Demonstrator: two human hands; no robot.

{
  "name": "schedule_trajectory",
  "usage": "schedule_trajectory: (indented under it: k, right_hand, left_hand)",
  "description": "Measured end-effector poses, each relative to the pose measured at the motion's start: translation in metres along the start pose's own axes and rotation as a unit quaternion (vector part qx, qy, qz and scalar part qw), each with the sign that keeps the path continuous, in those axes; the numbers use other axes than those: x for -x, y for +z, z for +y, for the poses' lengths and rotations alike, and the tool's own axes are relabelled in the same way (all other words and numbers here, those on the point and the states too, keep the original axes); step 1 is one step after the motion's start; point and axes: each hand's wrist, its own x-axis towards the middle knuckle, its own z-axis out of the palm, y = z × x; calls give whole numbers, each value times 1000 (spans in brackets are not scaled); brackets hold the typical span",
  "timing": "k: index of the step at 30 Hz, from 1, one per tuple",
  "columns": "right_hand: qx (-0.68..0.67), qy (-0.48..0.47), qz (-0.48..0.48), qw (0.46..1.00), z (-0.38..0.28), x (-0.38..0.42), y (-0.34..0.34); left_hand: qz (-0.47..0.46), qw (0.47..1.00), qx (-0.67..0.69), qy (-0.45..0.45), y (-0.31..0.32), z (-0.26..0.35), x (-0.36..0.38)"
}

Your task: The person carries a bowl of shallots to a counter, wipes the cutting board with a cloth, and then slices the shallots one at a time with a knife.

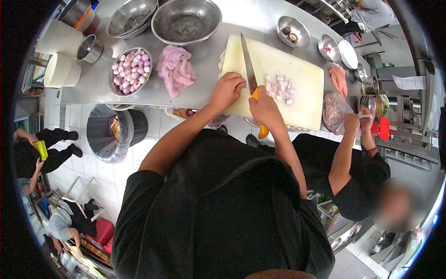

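My right hand point(265, 109) is wrapped round the yellow handle of a long kitchen knife point(249, 60). The blade points away from me over a pale cutting board point(297, 65). My left hand point(227, 90) is closed at the board's near left part, fingers curled, beside the blade. A small purplish bit of shallot shows at its fingertips, mostly hidden. To the right of the knife lies a loose group of cut shallots point(280, 88) on the board. A metal bowl full of peeled shallots point(131, 72) stands on the left of the steel counter.
A pink cloth point(175, 70) lies between bowl and board. Large metal bowls point(186, 21) stand behind. Smaller bowls point(293, 31) sit at the far right. A lined bin point(109, 139) stands on the floor at left. A co-worker's hands point(353, 123) hold a plastic bag point(335, 111) close on the right.
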Motion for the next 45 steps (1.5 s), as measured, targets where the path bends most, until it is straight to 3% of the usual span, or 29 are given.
schedule_trajectory:
  k: [2,5,11,14,20,23,30,40,45]
  right_hand:
    - [23,15,0,1000,-12,7,-3]
    - [29,-41,80,996,14,-17,34]
    - [39,-51,57,996,13,-13,19]
    - [-16,13,-10,1000,-3,5,-4]
    - [-51,67,-31,996,-24,16,-8]
    - [41,-57,94,993,15,-15,39]
    - [30,-51,94,994,22,-22,39]
    - [-20,-19,94,995,35,-16,31]
    - [-31,-19,92,995,49,-14,24]
  left_hand:
    - [11,1000,8,1,3,-1,-1]
    - [13,1000,16,-1,2,1,0]
    - [3,1000,13,-1,0,0,-2]
    - [-4,1000,1,-3,1,-2,1]
    - [-1,1000,-2,1,2,-2,0]
    - [6,1000,13,-7,2,1,0]
    - [27,1000,1,10,-2,15,-3]
    - [-84,996,-2,16,-3,4,-15]
    - [-133,988,-71,-34,-6,11,-26]
